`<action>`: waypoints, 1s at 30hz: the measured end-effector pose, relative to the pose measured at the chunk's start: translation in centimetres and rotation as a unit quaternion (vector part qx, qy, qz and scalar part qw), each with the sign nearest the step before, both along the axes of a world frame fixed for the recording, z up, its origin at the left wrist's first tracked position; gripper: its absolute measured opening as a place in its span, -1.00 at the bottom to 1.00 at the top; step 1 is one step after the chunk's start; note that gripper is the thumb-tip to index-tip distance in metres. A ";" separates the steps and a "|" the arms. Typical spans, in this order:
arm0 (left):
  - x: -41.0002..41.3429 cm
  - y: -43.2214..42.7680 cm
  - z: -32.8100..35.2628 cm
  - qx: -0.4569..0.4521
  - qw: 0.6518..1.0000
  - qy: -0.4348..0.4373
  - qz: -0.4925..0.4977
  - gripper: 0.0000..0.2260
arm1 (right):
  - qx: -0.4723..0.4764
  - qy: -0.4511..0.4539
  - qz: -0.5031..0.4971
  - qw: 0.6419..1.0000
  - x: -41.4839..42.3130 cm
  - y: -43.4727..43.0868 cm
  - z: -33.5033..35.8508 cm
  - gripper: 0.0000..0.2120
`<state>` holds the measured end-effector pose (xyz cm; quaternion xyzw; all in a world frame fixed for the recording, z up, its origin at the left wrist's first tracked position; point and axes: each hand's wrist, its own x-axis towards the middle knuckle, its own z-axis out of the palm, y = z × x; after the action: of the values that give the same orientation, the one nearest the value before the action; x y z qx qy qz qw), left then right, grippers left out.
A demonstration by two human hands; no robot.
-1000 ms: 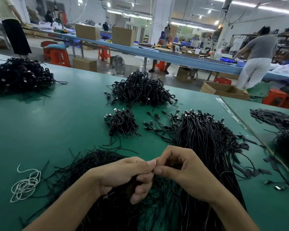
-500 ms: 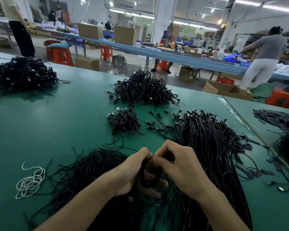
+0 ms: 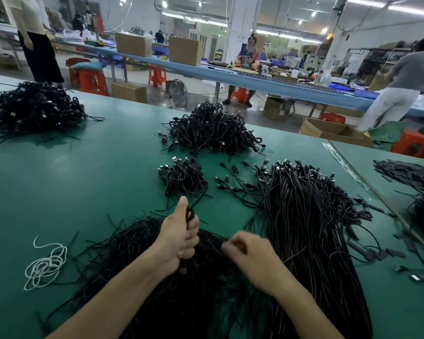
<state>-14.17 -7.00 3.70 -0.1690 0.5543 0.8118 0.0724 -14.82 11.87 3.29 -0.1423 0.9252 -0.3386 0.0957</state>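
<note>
My left hand [image 3: 179,238] grips a coiled black cable [image 3: 190,213] in its fist, thumb pointing up, held out over the green table [image 3: 83,179]. The cable's tail runs forward to a small pile of bundled cables [image 3: 184,177]. My right hand [image 3: 251,256] is blurred, with fingers curled, low over a heap of thin black ties [image 3: 132,255]. Something dark shows between its fingertips, but I cannot tell if it holds anything. A thick bed of long loose black cables [image 3: 304,211] lies to the right of both hands.
A bigger pile of bundled cables [image 3: 213,130] sits further back, and another pile [image 3: 32,108] lies at the far left. A tangle of white string [image 3: 47,263] lies left of the ties. Black strips [image 3: 406,172] lie on the adjoining table. People work at benches behind.
My hands were together, winding a cable. They have parted: the left hand moved forward with the coiled cable, and the right hand drew back to the right over the ties.
</note>
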 end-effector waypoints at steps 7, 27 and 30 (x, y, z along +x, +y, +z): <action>-0.5 -0.1 -0.6 0.038 0.998 0.024 0.032 -0.42 | 0.205 0.102 0.071 0.971 0.7 -1.4 -2.9 -0.72; 0.8 0.5 1.8 -0.060 0.994 0.084 -0.025 -0.46 | -0.016 0.128 -0.013 0.992 0.1 -0.4 0.9 -0.92; 1.5 1.3 2.3 -0.105 0.985 0.125 -0.047 -0.53 | -0.188 0.126 -0.085 0.970 0.2 -1.3 2.5 -0.86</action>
<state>-12.68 -5.71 5.97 -0.0463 0.6484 0.7596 0.0229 -14.60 10.54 5.74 -0.1204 0.8583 -0.4925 -0.0792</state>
